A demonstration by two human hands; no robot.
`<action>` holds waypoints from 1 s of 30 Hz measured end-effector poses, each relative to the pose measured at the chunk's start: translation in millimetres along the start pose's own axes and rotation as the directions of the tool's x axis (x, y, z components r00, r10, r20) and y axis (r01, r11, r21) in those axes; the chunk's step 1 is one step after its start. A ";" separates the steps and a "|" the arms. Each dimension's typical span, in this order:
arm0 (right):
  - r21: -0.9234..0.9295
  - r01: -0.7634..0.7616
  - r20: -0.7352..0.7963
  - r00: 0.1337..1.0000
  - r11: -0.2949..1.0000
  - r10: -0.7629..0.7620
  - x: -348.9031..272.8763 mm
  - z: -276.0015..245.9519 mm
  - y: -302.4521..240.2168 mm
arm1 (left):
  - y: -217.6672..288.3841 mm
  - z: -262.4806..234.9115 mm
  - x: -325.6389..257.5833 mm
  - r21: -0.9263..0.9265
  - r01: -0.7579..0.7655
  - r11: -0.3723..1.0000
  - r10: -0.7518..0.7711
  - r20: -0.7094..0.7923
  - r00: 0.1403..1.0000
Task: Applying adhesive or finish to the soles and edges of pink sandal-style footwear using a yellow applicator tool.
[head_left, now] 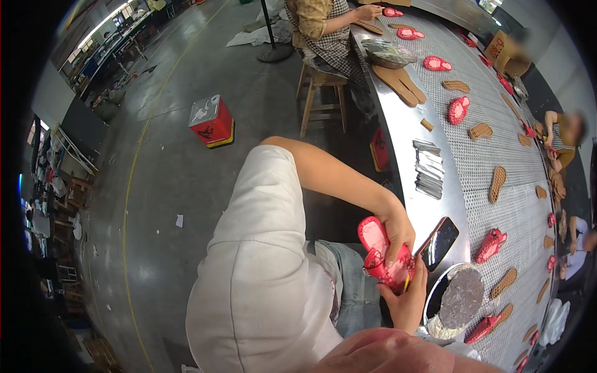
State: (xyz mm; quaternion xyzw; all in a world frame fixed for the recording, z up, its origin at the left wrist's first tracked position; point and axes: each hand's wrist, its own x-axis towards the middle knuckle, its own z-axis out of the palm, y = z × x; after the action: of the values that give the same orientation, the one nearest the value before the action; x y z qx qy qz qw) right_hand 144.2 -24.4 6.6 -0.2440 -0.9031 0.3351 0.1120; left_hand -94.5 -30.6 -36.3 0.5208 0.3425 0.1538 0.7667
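Shoe [377, 259] looks light and pliable, best gripped along its sides; left hand [400, 233] and right hand [407, 303] pinch it.

A single fisheye view, from the left of two cameras worn side by side on the person's head, looks down over the person's own body. The white sleeve [249, 248] is nearest and looms large at lower middle; the hands [399, 231] sit a little farther off, right of centre. The counter [405, 121] and the mesh belt [466, 180] beside it run along the right, the floor [168, 174] fills much of the left, and a seated co-worker [326, 37] appears farther away at the top. The lens bends the yellow floor line [127, 205] and darkens the corners.
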 end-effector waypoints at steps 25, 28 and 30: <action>0.937 -0.004 -0.197 0.821 0.350 0.536 -10.2 65.8 48.7 | 4.8 92.0 28.3 0.433 -0.672 0.600 0.782 -0.497 0.378; 0.917 -0.093 -0.105 0.882 0.388 0.460 -14.5 73.0 43.5 | 4.7 83.1 28.9 0.318 -0.686 0.655 0.710 -0.571 0.413; 0.957 -0.059 -0.080 0.886 0.283 0.456 -13.5 74.9 36.9 | 5.4 77.3 28.2 0.162 -0.623 0.765 0.585 -0.579 0.568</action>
State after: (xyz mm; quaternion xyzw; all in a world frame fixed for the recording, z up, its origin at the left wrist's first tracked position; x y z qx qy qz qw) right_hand 141.8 -48.3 -74.5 -0.3330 -0.4539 0.7584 0.3285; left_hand -20.6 -65.2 -24.4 0.5060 0.3626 0.5724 0.5338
